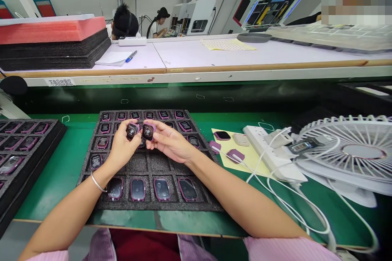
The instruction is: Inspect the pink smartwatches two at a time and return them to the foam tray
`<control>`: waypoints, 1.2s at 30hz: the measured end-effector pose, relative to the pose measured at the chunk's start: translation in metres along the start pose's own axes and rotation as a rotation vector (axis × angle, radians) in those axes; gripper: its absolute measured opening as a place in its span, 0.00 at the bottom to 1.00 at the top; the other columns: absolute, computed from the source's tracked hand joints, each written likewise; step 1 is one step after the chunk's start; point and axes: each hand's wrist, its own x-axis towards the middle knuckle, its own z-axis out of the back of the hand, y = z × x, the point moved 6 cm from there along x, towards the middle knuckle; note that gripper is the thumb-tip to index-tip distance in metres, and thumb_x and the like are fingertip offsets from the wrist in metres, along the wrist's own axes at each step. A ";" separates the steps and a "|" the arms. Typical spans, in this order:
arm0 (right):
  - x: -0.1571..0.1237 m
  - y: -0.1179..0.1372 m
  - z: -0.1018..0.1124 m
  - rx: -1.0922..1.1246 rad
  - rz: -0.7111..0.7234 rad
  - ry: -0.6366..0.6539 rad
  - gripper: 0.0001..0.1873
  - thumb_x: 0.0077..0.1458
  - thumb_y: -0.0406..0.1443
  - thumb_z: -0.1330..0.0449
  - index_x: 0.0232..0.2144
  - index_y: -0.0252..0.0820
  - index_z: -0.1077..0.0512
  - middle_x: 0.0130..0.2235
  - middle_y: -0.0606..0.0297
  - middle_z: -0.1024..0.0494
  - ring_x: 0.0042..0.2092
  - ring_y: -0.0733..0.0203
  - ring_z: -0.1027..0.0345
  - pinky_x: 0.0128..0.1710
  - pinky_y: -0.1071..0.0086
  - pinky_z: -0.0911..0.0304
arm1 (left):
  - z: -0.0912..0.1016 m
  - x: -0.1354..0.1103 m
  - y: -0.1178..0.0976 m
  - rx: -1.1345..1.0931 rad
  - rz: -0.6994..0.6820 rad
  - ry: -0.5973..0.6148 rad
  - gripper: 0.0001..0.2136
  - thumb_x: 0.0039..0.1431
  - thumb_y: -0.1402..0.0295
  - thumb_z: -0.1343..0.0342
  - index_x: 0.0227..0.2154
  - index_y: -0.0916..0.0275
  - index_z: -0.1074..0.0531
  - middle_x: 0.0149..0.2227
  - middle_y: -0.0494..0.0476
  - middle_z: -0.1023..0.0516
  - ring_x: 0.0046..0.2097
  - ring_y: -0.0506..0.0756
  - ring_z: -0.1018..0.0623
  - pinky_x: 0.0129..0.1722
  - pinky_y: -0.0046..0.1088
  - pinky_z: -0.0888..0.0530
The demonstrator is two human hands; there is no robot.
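Note:
Above a black foam tray (147, 206) my left hand (124, 147) grips a purple-cased smartwatch (132, 131) between thumb and fingers. Right beside it, my right hand (171, 140) pinches a second purple smartwatch (148, 132). Both screens are lit and face me. The tray's pockets hold more smartwatches of the same kind; those in the back rows show lit text. Along the front row lie several dark-screened ones, such as a smartwatch (161, 189). Some pockets in the middle hold nothing, and my hands hide part of the tray.
At left stands another foam tray stack (45, 142) with watches. To the right, yellow paper (225, 159) bears purple pieces on cables, near a power strip (272, 153) and white fan (352, 151). A shelf (183, 57) spans behind; foam sheets (52, 49) and co-workers are beyond.

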 end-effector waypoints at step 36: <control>0.000 0.002 0.000 -0.006 -0.002 -0.008 0.28 0.50 0.40 0.29 0.51 0.45 0.31 0.36 0.68 0.25 0.34 0.64 0.28 0.35 0.68 0.34 | 0.001 0.001 -0.001 0.057 -0.030 0.012 0.18 0.53 0.68 0.44 0.48 0.61 0.32 0.45 0.57 0.24 0.44 0.54 0.24 0.47 0.31 0.28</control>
